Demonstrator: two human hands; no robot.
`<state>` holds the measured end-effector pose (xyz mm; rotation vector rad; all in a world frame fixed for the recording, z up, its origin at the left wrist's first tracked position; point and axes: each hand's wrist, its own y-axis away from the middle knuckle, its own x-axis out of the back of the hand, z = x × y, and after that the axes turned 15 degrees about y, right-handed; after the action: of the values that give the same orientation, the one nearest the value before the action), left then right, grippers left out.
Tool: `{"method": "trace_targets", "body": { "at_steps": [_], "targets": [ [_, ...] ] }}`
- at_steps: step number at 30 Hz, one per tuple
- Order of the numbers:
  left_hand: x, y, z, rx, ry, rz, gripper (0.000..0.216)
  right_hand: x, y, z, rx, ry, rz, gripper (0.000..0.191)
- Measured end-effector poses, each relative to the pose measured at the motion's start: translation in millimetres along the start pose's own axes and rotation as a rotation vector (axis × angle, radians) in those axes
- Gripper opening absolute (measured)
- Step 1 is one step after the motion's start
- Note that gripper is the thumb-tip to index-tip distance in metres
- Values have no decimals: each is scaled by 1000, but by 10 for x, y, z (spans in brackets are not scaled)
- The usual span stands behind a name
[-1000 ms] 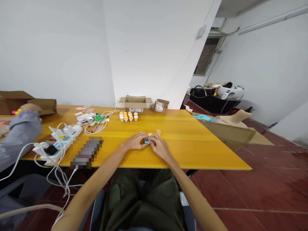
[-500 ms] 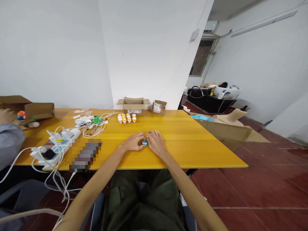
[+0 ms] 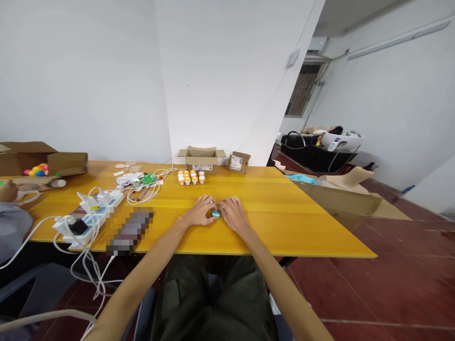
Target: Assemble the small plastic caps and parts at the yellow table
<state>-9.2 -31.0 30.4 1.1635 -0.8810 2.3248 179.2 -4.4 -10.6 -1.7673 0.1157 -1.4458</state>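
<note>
A small round teal disc with a white mark on its face is at the middle of the wooden table, between my two hands. My left hand curves round its left side, with the thumb at its edge and the fingers bent over the table. Just to its right, my right hand rests with the fingers stretched forward and the thumb side close against the disc. Whether the right thumb presses on it, I cannot tell.
Several white-and-orange small tubs stand in rows beyond my hands, before an open cardboard box and a smaller box. Left are a power strip, cables and a blurred-out phone. Another person's hand shows at far left.
The view has shifted slightly. The teal disc's face shows a little more fully between my hands, which stay almost in place. The other person's hand has moved down and nearer, away from the box.
</note>
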Motion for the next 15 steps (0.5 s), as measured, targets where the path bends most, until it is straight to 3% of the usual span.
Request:
{"method": "trace_targets", "body": {
  "at_steps": [9, 15],
  "targets": [
    [0, -3, -11, -7, 18, 13, 16, 81, 7, -19, -43, -19, 35, 21],
    [6, -2, 2, -10, 36, 18, 18, 136, 35, 12, -167, -49, 52, 21]
  ]
}}
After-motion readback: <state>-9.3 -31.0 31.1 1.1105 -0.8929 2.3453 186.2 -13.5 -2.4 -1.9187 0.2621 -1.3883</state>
